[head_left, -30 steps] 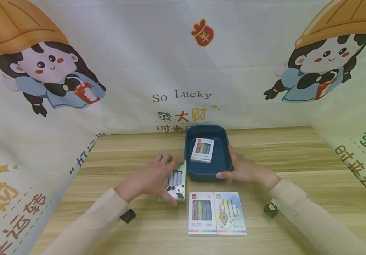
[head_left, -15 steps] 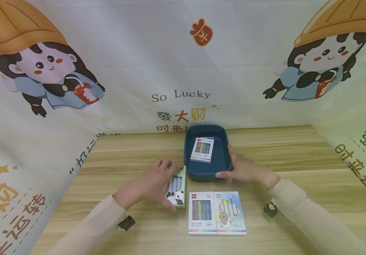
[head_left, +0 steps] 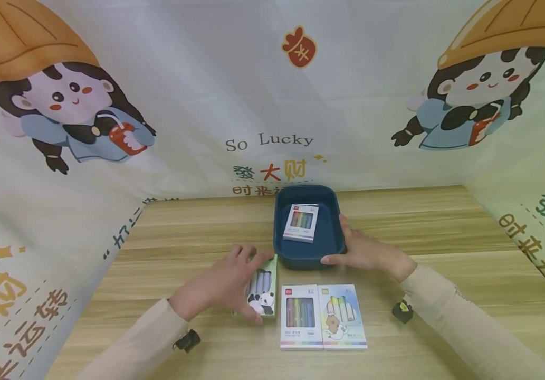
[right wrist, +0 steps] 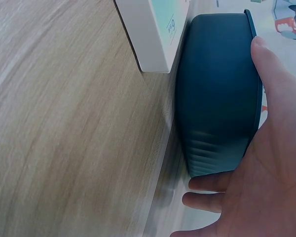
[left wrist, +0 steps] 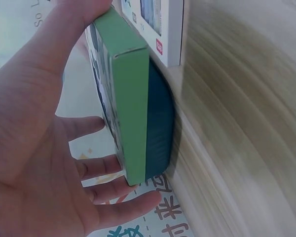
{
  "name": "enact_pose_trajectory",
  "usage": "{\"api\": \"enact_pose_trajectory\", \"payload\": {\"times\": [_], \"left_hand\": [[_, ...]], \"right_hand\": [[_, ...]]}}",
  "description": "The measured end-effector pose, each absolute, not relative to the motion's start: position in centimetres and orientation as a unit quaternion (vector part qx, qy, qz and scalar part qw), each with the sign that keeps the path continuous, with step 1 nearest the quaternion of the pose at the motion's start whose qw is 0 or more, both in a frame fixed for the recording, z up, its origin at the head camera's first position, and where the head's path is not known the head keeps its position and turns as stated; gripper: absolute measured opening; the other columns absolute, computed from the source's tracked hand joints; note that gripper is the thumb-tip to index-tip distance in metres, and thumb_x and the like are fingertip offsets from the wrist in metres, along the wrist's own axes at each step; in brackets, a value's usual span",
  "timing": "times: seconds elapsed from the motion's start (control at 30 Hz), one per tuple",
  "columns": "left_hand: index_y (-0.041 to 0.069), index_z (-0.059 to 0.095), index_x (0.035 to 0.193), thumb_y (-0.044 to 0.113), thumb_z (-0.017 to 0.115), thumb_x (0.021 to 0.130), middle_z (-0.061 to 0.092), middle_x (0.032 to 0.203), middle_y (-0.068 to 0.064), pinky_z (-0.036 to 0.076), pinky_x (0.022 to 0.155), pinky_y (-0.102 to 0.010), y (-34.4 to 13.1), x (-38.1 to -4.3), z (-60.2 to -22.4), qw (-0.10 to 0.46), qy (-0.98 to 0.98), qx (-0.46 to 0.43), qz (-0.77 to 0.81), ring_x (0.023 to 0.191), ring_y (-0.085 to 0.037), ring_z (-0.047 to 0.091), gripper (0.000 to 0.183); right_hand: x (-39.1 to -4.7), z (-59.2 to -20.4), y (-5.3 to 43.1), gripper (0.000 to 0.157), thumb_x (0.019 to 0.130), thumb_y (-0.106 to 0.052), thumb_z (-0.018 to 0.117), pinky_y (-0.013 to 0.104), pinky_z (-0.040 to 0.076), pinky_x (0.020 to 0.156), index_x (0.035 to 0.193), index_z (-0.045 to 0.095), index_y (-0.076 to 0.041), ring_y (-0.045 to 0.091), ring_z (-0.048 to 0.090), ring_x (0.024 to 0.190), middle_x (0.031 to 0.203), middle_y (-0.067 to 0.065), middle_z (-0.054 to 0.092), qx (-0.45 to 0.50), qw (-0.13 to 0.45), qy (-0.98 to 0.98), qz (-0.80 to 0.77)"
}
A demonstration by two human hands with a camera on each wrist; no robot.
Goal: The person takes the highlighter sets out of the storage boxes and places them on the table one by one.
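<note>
My left hand (head_left: 215, 279) grips a green box of markers (head_left: 263, 293) with pandas on its front, thumb at the near end and fingers at the far end. The box lies flat-wise close over the table, just left of the front of a dark blue plastic bin (head_left: 312, 264). In the left wrist view, the plain green side of the marker box (left wrist: 130, 113) shows. My right hand (head_left: 367, 253) holds the bin at its front right corner, its thumb (right wrist: 266, 57) at the rim and fingers along the side. Inside the bin, a small white marker box (head_left: 300, 224) leans to the left.
Two more marker boxes lie side by side before the bin: a white one (head_left: 300, 317) with a dark-framed window and a blue-and-white one (head_left: 342, 317) with cartoon animals. A printed cloth backdrop (head_left: 191, 105) rises behind the wooden table (head_left: 424, 221) and along both sides.
My left hand has drawn the green box a little toward me, away from the bin's left side. The right hand and the bin stay nearly where they were.
</note>
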State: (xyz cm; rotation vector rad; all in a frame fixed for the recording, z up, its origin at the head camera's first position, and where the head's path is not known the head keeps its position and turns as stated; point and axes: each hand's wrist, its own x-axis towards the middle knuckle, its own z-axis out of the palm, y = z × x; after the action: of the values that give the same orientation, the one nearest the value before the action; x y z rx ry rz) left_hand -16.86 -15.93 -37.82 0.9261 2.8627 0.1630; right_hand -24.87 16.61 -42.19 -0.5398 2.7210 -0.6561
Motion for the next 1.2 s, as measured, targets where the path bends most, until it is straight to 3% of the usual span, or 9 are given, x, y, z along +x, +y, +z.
{"api": "enact_pose_trajectory", "payload": {"times": [0.6,1.2], "left_hand": [[0.017,0.034,0.153,0.065,0.089,0.050,0.046,0.139,-0.018,0.054,0.091,-0.047,-15.7,-15.6,-38.5,0.074,0.950,0.300,0.053,0.120,-0.032,0.046,0.126],[0.016,0.035,0.152,0.068,0.087,0.048,0.048,0.136,-0.020,0.054,0.094,-0.048,-15.8,-15.0,-39.4,0.073,0.949,0.304,0.047,0.119,-0.034,0.048,0.127]], "right_hand": [[-24.8,-41.9,16.5,0.130,0.079,-0.079,0.058,0.061,0.032,0.116,0.157,-0.017,-0.007,0.046,0.026,0.149,0.164,0.025,0.015,-0.185,0.147,0.945,-0.227],[-24.8,-42.0,16.5,0.130,0.078,-0.079,0.059,0.062,0.032,0.116,0.157,-0.016,-0.006,0.046,0.026,0.149,0.164,0.025,0.015,-0.184,0.149,0.944,-0.230]]}}
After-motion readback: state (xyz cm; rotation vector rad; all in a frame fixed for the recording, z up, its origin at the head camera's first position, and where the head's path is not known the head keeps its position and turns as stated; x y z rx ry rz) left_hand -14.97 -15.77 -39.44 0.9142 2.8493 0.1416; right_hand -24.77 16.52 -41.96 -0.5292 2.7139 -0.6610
